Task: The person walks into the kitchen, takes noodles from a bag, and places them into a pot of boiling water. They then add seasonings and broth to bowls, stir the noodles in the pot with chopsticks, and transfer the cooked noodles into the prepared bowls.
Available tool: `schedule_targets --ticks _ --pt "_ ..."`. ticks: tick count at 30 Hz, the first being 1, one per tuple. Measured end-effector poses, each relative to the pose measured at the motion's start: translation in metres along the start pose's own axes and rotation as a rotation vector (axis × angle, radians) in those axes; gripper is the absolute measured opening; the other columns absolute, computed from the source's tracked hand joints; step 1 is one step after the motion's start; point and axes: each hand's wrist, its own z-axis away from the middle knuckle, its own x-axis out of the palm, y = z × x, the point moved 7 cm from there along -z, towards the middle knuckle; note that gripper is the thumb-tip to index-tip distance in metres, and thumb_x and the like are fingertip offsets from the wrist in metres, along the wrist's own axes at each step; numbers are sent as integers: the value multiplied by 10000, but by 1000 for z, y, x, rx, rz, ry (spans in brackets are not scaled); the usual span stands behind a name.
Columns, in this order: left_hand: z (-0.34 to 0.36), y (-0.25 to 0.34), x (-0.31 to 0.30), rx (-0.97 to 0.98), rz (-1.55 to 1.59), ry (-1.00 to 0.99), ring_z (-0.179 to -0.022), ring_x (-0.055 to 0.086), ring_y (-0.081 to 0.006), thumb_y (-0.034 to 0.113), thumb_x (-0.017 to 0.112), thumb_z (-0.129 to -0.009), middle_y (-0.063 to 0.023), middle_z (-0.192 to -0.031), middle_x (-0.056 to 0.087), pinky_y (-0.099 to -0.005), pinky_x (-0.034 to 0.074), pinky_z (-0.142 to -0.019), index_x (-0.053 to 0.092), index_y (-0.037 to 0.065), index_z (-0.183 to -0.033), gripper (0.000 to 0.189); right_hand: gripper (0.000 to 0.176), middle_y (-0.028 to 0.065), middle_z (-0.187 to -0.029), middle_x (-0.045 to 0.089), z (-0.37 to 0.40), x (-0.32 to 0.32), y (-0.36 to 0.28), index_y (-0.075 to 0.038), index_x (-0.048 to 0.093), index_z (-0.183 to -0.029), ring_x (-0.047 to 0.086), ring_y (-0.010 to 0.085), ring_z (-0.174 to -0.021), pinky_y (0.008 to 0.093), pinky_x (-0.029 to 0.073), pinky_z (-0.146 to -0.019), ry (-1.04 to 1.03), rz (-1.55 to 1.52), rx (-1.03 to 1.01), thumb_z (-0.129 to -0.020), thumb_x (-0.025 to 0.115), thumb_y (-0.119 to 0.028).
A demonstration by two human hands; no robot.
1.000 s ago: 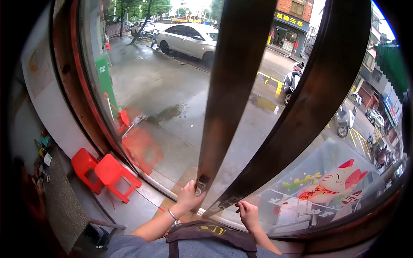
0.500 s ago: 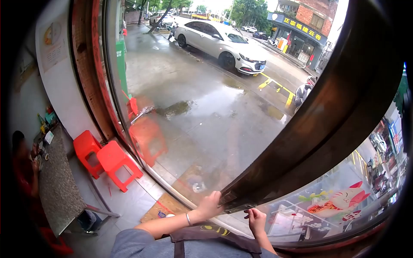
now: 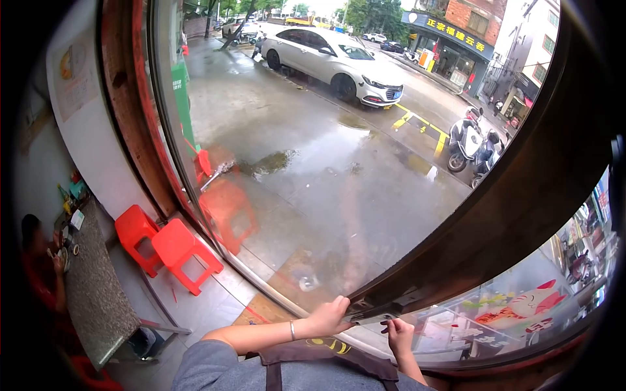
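A dark metal door frame (image 3: 482,228) runs diagonally across the glass, its lower end close to my body. My left hand (image 3: 328,317), with a bracelet on the wrist, is closed on the edge of that frame. Just right of it is my right hand (image 3: 400,336), its fingers pinched together beside a metal fitting (image 3: 375,319) low on the frame. Something small and dark shows at those fingertips, too small to name. A dark apron (image 3: 293,355) covers part of my grey shirt.
Red plastic stools (image 3: 187,251) stand left by the window. A person in red (image 3: 42,274) sits at a stone-topped table (image 3: 98,293), hands near small dishes. Beyond the glass are wet pavement, a white car (image 3: 332,58) and scooters (image 3: 466,143). A cat sticker (image 3: 521,306) decorates the right pane.
The door frame and both my hands now appear farther right in view, and more of the scooters shows past the frame. My left hand stays on the frame; my right fingers stay pinched.
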Motion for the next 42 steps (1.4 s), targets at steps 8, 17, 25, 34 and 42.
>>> schedule_targets --ticks 8,17,25,34,42 --pt "-4 3 0 -12 -4 -62 -693 563 -414 282 686 -754 -224 -909 472 -463 472 -591 391 -17 -1001 488 150 111 -601 642 -1 -3 -1 25 667 -754 647 163 -544 254 478 -507 2 50 -12 -830 558 -46" --pt "3 -5 0 -44 107 -4 -809 574 -399 253 678 -768 -210 -986 520 -455 480 -689 432 4 -1058 455 153 118 -614 640 1 -4 -1 27 662 -760 653 159 -571 249 480 -520 -19 -2 18 -842 560 -51" --pt "55 -78 49 -188 101 -98 -946 607 -284 303 670 -793 -151 -1029 597 -356 495 -791 542 11 -1075 426 147 104 -657 651 4 -5 3 29 654 -800 658 147 -598 243 487 -540 -30 -57 -7 -863 568 -72" --pt "151 -93 113 -442 54 -274 -973 588 -343 413 591 -806 -207 -1038 615 -391 463 -849 578 -2 -1079 497 140 101 -800 679 9 -6 6 59 623 -909 664 148 -653 237 513 -579 -125 -168 -116 -875 553 -57" --pt "194 -72 131 -494 156 -213 -945 590 -342 348 596 -813 -197 -1014 615 -394 465 -837 595 14 -1036 401 148 109 -767 667 43 12 24 56 621 -921 653 146 -643 246 525 -586 -254 -251 -68 -881 548 -66"
